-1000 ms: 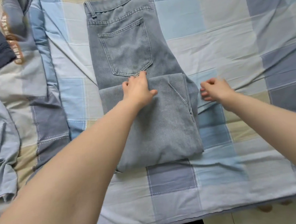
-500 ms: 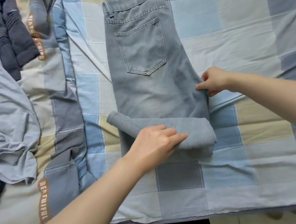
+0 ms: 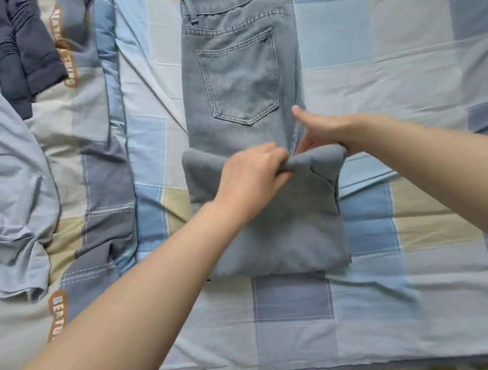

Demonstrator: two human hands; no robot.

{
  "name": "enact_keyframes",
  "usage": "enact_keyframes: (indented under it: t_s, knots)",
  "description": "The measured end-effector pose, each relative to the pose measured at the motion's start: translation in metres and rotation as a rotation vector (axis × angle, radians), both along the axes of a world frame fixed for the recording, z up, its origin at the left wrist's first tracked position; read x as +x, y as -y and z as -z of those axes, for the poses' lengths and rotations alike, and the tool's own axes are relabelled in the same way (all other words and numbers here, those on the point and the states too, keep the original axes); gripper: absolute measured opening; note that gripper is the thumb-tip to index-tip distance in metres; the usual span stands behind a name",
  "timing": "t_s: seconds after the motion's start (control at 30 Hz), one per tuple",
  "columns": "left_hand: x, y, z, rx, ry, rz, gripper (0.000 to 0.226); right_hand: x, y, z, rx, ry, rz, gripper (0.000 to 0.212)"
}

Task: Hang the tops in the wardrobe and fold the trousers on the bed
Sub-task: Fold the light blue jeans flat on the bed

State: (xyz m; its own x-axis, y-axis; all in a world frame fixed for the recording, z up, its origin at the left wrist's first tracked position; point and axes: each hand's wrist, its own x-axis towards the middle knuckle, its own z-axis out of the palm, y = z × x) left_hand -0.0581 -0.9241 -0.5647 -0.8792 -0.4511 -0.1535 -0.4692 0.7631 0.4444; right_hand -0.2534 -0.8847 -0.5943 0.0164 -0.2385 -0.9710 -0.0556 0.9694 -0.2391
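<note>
- Checked bedsheet (image 3: 402,50) underneath, mid-bed; rumpled tops (image 3: 3,178) heaped toward left edge.
- Grey jeans (image 3: 241,74) flat, pocket side up, near front edge.
- Long axis front to back; waistband toward far edge, legs doubled toward front.
- Left hand (image 3: 251,178) pinching folded hem; right hand (image 3: 327,132) gripping same fold at right seam, thumb raised.
- Probably soft but weighty denim: best taken at fold corners.

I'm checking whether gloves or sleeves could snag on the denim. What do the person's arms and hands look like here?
Both forearms are bare as far as the frame shows: no sleeve or cuff is in view. The left hand and the right hand wear no gloves, and no watch, bracelet or ring shows on the visible sides. The picture is slightly blurred, so fine details such as the nails cannot be made out.
</note>
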Motion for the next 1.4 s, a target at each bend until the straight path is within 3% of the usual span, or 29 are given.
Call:
enact_keyframes:
  t_s: [0.17,0.27,0.3,0.37,0.5,0.6,0.67,0.8,0.9,1.03,1.1,1.2,1.4]
  knots:
    - [-0.027,0.051,0.048,-0.065,0.376,-0.097,0.057,-0.031,-0.017,0.014,-0.055,-0.026,0.309,0.077]
    - [-0.008,0.071,0.058,-0.046,0.435,-0.183,0.053,-0.032,-0.034,0.021,-0.325,-0.271,0.442,0.038]
    - [0.001,0.075,0.059,-0.039,0.424,-0.193,0.047,-0.033,-0.042,0.022,-0.438,-0.448,0.332,0.026]
    - [0.02,0.081,0.057,-0.016,0.363,-0.185,0.035,-0.032,-0.061,0.019,-0.656,-0.813,-0.102,0.029]
    - [0.051,0.094,0.052,0.054,0.221,-0.16,0.028,-0.013,-0.092,0.013,-1.083,-1.122,-0.965,0.055]
    - [0.069,0.101,0.052,0.019,0.162,-0.105,0.04,-0.012,-0.107,0.023,-1.136,-1.114,-1.426,0.058]
    - [0.079,0.101,0.055,-0.119,0.105,0.029,0.055,-0.019,-0.11,0.032,-1.067,-1.146,-1.564,0.059]
    - [0.098,0.101,0.069,-0.411,0.153,0.522,0.077,-0.018,-0.092,0.053,-1.056,-1.198,-1.561,0.054]
    - [0.108,0.112,0.08,-0.493,0.311,0.712,0.081,-0.014,-0.077,0.06,-1.061,-1.113,-1.528,0.051]
    - [0.095,0.117,0.09,-0.507,0.257,0.761,0.062,-0.023,-0.069,0.061,-1.093,-1.013,-1.484,0.052]
    - [0.09,0.117,0.093,-0.456,0.273,0.747,0.068,-0.029,-0.07,0.062,-1.099,-0.977,-1.49,0.054]
    - [0.087,0.115,0.093,-0.339,0.307,0.696,0.084,-0.031,-0.066,0.062,-1.075,-0.922,-1.51,0.057]
    - [0.074,0.114,0.077,-0.06,0.28,0.52,0.063,-0.025,-0.053,0.045,-0.909,-0.698,-1.458,0.081]
